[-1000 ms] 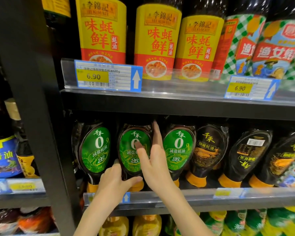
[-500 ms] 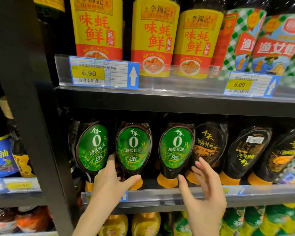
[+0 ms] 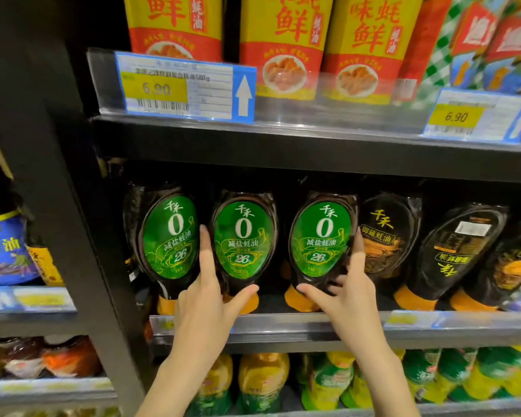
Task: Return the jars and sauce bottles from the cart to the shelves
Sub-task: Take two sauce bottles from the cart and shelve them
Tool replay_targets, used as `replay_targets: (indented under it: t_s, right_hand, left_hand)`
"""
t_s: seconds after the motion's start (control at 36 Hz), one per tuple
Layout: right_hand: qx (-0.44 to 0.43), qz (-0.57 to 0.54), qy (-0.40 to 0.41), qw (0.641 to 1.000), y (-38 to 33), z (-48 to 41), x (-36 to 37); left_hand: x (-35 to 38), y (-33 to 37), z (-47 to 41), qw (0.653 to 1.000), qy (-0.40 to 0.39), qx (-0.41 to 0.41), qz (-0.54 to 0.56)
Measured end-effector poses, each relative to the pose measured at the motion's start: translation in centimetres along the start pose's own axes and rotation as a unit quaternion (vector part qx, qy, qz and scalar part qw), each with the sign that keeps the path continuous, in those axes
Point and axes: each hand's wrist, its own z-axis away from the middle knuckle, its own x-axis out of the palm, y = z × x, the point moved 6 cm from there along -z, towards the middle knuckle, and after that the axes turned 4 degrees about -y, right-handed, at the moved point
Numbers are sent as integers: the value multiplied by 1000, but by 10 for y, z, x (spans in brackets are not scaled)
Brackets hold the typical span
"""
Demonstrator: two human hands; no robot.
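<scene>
Three dark upside-down sauce bottles with green oval labels and orange caps stand in a row on the middle shelf (image 3: 283, 329). My left hand (image 3: 206, 291) grips the lower part of the middle green-label bottle (image 3: 242, 240), forefinger up its left side, thumb under its bottom. My right hand (image 3: 348, 288) holds the right green-label bottle (image 3: 321, 239), thumb beneath it and fingers along its right side. The left green-label bottle (image 3: 170, 237) stands untouched beside my left forefinger.
Dark bottles with black and gold labels (image 3: 384, 236) lean to the right on the same shelf. Yellow and red oyster sauce bottles (image 3: 283, 40) fill the shelf above. A black upright post (image 3: 82, 236) divides off the left bay. Green and yellow bottles (image 3: 262, 383) stand below.
My right hand has moved up from below the shelf edge and closed around the right green-label bottle. My left hand has stayed on the middle bottle, forefinger now raised. The camera has come closer.
</scene>
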Motion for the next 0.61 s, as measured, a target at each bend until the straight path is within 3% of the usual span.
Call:
replay_targets:
  t_s: [0.36,0.61]
  right_hand:
    - [-13,-51,-71,996,7,-10,-2]
    - [-16,-45,-57,997,7,-9,1]
  left_hand:
    - [-5,11,5,1000,21,20,9]
    - [-6,13,4,999,43,11,-11]
